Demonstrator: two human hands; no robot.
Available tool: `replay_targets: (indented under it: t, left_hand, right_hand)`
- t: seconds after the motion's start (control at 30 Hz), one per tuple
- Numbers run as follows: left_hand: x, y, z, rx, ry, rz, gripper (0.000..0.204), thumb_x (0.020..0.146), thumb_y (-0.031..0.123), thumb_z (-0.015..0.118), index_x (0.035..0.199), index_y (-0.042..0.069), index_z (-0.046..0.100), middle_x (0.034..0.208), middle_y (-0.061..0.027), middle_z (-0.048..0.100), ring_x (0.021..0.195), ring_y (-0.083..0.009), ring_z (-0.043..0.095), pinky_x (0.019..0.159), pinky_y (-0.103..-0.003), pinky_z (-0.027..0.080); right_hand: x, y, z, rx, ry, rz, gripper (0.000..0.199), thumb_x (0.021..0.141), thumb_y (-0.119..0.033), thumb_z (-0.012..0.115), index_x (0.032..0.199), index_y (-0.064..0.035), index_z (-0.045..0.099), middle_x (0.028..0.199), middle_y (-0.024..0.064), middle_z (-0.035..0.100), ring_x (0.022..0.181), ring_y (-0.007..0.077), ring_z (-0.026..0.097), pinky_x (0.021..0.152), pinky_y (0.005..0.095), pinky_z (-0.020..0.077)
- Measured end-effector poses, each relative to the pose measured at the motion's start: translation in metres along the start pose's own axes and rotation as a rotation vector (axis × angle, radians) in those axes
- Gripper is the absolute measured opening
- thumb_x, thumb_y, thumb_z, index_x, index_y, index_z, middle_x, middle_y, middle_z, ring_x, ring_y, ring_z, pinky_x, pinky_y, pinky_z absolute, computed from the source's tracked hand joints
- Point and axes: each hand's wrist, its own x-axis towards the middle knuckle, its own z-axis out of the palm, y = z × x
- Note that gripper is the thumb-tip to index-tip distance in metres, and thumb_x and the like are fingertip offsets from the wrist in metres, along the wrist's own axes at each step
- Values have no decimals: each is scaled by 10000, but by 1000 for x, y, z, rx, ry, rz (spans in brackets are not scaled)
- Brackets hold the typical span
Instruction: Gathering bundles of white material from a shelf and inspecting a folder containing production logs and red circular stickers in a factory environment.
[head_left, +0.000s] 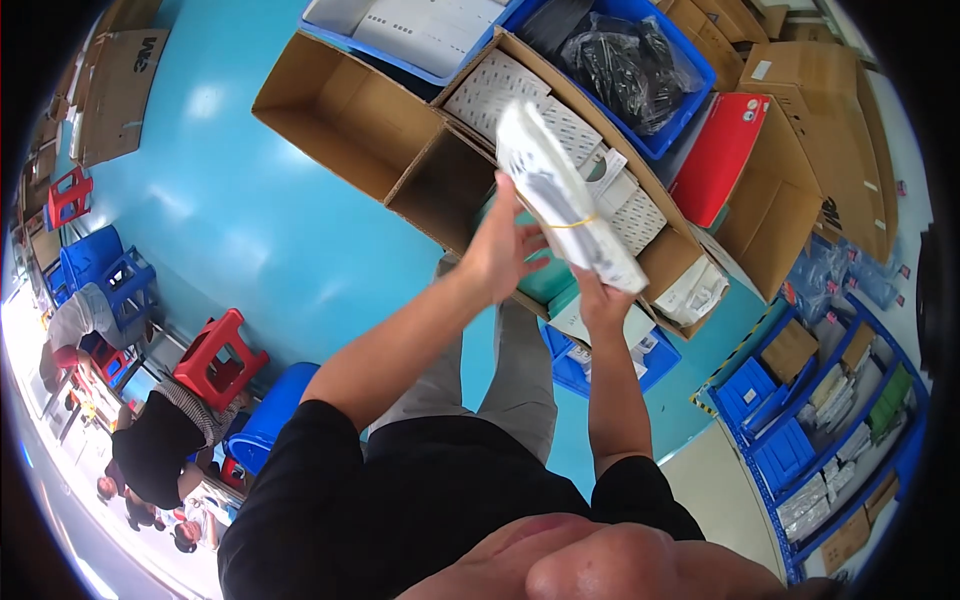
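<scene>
White bundle (550, 190): it's hanging tilted above the open cardboard box (670, 262), yellow band (574, 224) wrapping it
Left hand (495, 250): fingers are sitting pretty open, thumb's resting by the bundle's edge, can't tell if it's really touching
Right hand (603, 300): it's gripping the near end

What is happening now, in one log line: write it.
white package: slanted over open carton, yellow band across it | left hand: open, at its left edge | right hand: gripping its near end
</scene>
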Motion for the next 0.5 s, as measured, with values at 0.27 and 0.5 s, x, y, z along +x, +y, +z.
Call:
replay_targets:
  t: [0.27,0.5]
  left_hand:
    - [3,-87,-77,260,230,-67,585,876,441,528,1264,35,364,1114,-115,532,965,-211,552,856,-340,402]
    - [-23,-152,-208,1476,416,-58,532,808,381,601,1186,47,432,1147,-171,516,1036,-346,529,866,-437,424]
  right_hand:
    - [-21,97,-26,605,204,507,451,872,-135,589,1256,44,437,1183,104,544,1051,190,542,910,326,432]
    - [29,160,-30,738,255,524,490,901,-165,539,1333,-22,356,1269,105,496,1142,243,511,949,395,427]
